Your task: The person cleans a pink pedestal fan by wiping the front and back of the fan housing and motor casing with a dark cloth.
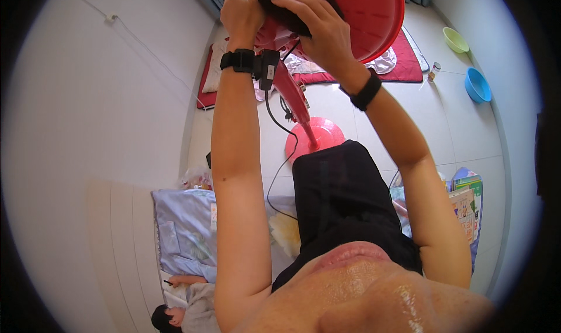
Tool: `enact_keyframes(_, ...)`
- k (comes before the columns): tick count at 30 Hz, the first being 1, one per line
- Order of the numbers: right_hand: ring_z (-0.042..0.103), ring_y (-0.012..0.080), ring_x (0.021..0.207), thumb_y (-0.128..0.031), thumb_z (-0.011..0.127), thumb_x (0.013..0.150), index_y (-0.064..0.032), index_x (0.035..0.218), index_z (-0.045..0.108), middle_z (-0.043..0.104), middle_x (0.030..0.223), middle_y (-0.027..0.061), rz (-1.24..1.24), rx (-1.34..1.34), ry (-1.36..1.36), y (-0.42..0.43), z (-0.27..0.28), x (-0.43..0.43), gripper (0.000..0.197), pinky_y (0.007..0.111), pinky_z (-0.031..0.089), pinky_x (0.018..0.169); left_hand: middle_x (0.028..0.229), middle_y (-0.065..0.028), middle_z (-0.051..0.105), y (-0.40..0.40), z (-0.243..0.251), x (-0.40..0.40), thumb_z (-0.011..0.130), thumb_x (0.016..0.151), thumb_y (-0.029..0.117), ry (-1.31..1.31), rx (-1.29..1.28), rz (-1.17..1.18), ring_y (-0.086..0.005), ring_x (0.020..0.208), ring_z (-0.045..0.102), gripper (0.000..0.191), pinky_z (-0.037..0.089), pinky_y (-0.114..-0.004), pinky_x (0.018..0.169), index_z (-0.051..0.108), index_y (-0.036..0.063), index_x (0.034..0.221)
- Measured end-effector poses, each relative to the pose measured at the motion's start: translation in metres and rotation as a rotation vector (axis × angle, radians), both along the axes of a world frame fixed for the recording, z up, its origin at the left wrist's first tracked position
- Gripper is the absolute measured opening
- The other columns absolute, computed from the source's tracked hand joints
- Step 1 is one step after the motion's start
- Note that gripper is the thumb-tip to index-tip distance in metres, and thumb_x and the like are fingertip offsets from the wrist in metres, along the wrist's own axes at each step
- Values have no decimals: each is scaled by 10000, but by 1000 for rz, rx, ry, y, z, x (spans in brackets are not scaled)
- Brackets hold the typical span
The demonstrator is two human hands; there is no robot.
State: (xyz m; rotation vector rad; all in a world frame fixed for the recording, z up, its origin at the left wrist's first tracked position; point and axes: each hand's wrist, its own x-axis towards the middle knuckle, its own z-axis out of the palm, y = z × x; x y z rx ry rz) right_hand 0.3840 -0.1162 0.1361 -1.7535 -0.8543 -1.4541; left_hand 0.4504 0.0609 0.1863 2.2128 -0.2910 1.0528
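A red stand fan (292, 94) rises in front of me from its round base (335, 131). Its large red slotted round head part (372, 17) is tilted at the top of the view. A dark, bunched cloth (285, 8) lies against this part. Curved over the cloth, the fingers of my right hand (324, 30) hold it. My left hand (245, 13), with a ring, is curled at the left side of the cloth, beside a red edge; its fingertips are hidden. Both wrists wear black straps, and a black device with a cable sits by the left one.
Behind the fan lie a red mat (410, 61) and pale cloths. A jar (434, 72), a green basin (456, 40) and a blue basin (477, 85) stand at right. Books (466, 210) lie nearer. Another person (197, 309) is at lower left, by a blue-grey floral sheet (184, 227).
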Motion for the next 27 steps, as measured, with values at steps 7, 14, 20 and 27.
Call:
enact_keyframes(7, 684, 345, 1096, 129, 639, 730, -142, 1309, 671, 719, 1220, 105, 244, -261, 506, -23, -95, -26, 640, 398, 561, 930, 1295, -252, 666, -6, 7, -7, 514, 961, 305, 4, 9, 115, -442, 1214, 616, 477, 479, -477, 1046, 632, 118, 1384)
enact_keyframes(14, 687, 287, 1186, 184, 523, 743, -62, 1313, 662, 724, 1254, 143, 385, 79, 927, -62, -148, -64, 636, 358, 513, 1047, 1276, -255, 673, -4, 3, 0, 524, 963, 315, -20, -45, 47, -441, 1206, 619, 470, 480, -473, 1040, 642, 99, 1363)
enact_keyframes(20, 717, 254, 1113, 214, 523, 759, -51, 1277, 669, 724, 1215, 145, 353, 147, 413, -56, -26, -78, 600, 328, 558, 974, 1263, -254, 679, 1, 3, 0, 536, 961, 332, 11, -78, 46, -437, 1199, 625, 472, 483, -470, 1035, 648, 98, 1356)
enact_keyframes(27, 695, 298, 1053, 171, 623, 720, -162, 1240, 697, 726, 1196, 69, 214, 34, 192, -9, -31, -15, 623, 358, 569, 924, 1262, -258, 680, -4, 9, -3, 525, 955, 322, 23, -35, 20, -434, 1209, 624, 473, 479, -468, 1039, 646, 108, 1359)
